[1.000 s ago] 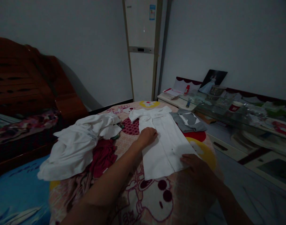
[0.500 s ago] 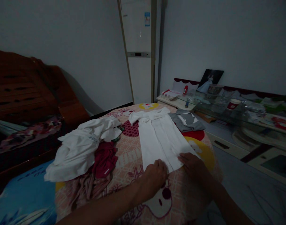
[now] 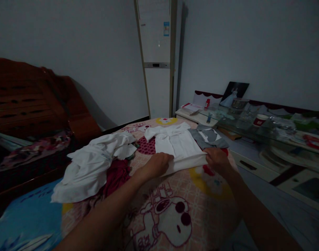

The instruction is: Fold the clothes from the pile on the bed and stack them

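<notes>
A white shirt (image 3: 179, 139) lies on the patterned blanket (image 3: 172, 195), its lower part turned up toward the collar end. My left hand (image 3: 161, 164) is closed on the left end of the turned-up edge. The right end of that edge is pinched in my right hand (image 3: 217, 158). The white cloth is stretched between both hands. Just beyond my right hand is a folded grey garment (image 3: 208, 137) with a white patch. To the left, a crumpled white garment (image 3: 88, 167) lies over a dark red cloth (image 3: 117, 176).
A wooden bench (image 3: 26, 108) is at the left, near a blue cloth (image 3: 31, 216). A tall white cabinet-like unit (image 3: 158, 90) stands in the corner. At the right, a glass-topped stand (image 3: 238, 122) carries a paper cup (image 3: 260, 120), a photo (image 3: 235, 94) and plastic wrapping.
Both hands have moved away from me, carrying the shirt's lower edge up and over. The shirt is now shorter, and the dog figure on the blanket is uncovered.
</notes>
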Tool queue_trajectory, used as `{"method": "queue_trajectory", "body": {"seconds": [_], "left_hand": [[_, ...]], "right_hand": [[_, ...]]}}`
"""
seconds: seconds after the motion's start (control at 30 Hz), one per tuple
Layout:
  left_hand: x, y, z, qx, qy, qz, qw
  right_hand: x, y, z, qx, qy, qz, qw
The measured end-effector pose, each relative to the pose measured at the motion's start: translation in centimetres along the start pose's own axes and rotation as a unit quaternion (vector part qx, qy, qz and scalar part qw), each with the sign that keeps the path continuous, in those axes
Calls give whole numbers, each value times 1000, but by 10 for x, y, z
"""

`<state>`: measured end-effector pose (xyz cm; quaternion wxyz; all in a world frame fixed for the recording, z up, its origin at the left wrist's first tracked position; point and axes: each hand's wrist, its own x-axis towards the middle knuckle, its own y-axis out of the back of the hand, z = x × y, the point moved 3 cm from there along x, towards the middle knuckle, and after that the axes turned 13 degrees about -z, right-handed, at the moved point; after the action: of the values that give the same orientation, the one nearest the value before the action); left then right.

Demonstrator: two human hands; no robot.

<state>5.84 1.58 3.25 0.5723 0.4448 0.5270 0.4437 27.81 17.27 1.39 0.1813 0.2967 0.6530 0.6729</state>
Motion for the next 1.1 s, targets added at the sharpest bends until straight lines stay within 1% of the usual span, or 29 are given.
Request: {"method": "queue_trajectory", "body": {"seconds": [0.07,0.1,0.17,0.2,0.27,0.3,0.33,0.37,0.43,0.47,0.5,0.53,0.6,0.67,0.73,0.8,0.87,0.93,1.0,1.1], "left_hand": [[20,12,-17,18,48,16,999],[30,16,-26,23,72,31,997],[47,18,-41,25,107,70,992],[53,16,-47,20,119,98,988],[55,8,-54,4,117,169,979],[53,1,-55,-12,99,191,977],[49,-8,-54,-33,73,195,977],[44,-18,-52,-52,36,178,982],[33,-40,-42,-74,-48,109,990],[27,-50,-38,-75,-72,80,991],[23,-58,-33,-72,-85,62,992],[20,-64,-31,-67,-84,56,993],[20,-70,-28,-56,-67,70,994],[24,-73,-29,-51,-56,86,993],[29,-72,-33,-56,-55,93,993],[31,-69,-38,-68,-60,90,992],[27,-62,-44,-75,-60,71,993],[14,-52,-50,-79,-50,41,995],[-5,-40,-54,-85,-37,14,996],[-36,-25,-51,-112,-49,-55,991]], "right_hand": [[32,7,-3,-6,-3,-7,1000],[47,10,-4,-8,-11,0,1000],[73,11,-7,-9,-35,21,999],[81,10,-8,-4,-43,35,998],[89,1,-11,14,-38,57,998],[88,-8,-12,21,-21,62,998],[84,-18,-13,27,4,62,998],[78,-30,-14,28,38,58,997],[62,-57,-15,28,102,56,993],[53,-69,-15,28,129,66,989],[45,-79,-14,29,157,83,984],[38,-88,-14,27,180,102,978],[30,-100,-15,19,209,139,968],[29,-105,-17,10,207,168,964],[33,-104,-19,10,187,175,967],[37,-100,-23,22,175,157,972],[38,-92,-28,36,179,137,974],[34,-81,-37,51,190,126,972],[27,-69,-49,67,209,93,971],[13,-50,-70,96,250,-14,963]]}}
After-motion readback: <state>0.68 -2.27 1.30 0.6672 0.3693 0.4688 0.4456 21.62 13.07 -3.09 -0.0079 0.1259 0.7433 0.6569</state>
